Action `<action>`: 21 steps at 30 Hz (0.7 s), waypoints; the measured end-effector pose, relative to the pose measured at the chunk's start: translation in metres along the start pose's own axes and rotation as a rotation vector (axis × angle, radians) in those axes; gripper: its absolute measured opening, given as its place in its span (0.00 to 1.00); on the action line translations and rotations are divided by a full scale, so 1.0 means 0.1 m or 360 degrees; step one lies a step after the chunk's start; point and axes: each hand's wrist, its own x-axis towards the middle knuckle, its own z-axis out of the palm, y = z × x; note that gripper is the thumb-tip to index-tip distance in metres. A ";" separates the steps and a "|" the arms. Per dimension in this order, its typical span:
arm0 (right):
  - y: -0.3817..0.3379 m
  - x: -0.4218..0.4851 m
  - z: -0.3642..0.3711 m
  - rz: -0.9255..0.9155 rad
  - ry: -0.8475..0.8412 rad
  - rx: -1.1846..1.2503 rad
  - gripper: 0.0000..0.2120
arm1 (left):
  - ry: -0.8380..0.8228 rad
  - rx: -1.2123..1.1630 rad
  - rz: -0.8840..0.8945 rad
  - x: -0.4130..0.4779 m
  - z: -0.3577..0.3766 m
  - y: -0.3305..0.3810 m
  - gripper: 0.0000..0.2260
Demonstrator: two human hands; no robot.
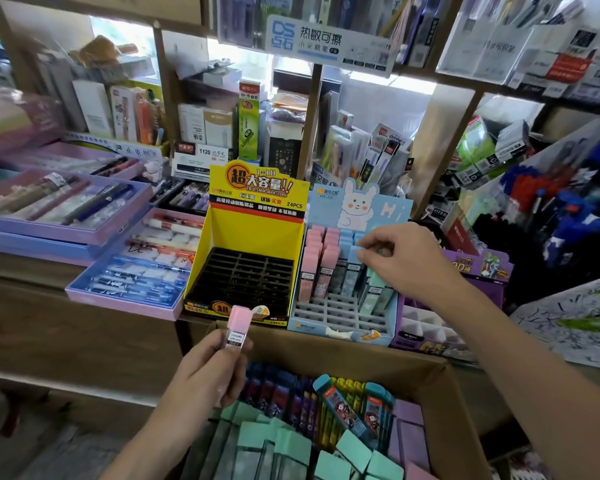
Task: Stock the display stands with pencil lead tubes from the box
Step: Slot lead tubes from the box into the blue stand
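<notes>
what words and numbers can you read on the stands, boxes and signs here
"1=10", "超大容量!!", "2B/0.5MM MPR-2086", "24PCS": header of the yellow display stand
"Hi": blue rabbit display stand
"热敏可擦": hanging shelf sign
"1120": white box
"G-5": green box
Label on the pink lead tube in the left hand: too small to read.

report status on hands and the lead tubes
Left hand holding pink-capped tube above the box. Right hand at tubes in blue stand, grip unclear. Yellow stand slots empty, nothing in the way.
</notes>
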 end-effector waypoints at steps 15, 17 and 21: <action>-0.08 0.10 0.09 0.0109 -0.0093 -0.0096 0.03 | -0.0007 0.0083 -0.0021 -0.09 0.06 0.12 0.11; -0.09 0.11 0.09 0.0102 -0.0099 -0.0123 0.04 | -0.0020 0.0093 -0.0027 -0.10 0.06 0.13 0.11; -0.10 0.06 0.07 0.0063 -0.0026 -0.0097 0.09 | -0.0036 0.0098 -0.0020 -0.10 0.05 0.13 0.10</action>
